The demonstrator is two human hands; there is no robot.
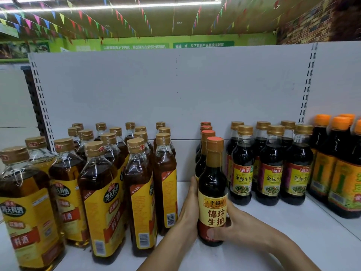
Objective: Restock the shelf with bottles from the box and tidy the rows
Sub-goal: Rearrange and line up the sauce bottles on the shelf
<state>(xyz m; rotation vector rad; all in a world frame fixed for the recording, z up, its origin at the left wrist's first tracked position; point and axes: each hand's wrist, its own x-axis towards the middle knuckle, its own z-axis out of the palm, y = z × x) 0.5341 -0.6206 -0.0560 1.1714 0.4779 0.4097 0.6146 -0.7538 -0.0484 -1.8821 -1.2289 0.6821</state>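
On the shelf the front bottle stands between my left grip and my right grip, both touching it. Behind it a file of like bottles runs toward the back panel. To its left stand rows of wine bottles; to its right, sauce bottles, then larger bottles farthest right

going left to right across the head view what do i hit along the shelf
cooking wine bottles → left hand → front red-capped soy sauce bottle → right hand → gold-capped soy sauce bottles → orange-capped bottles
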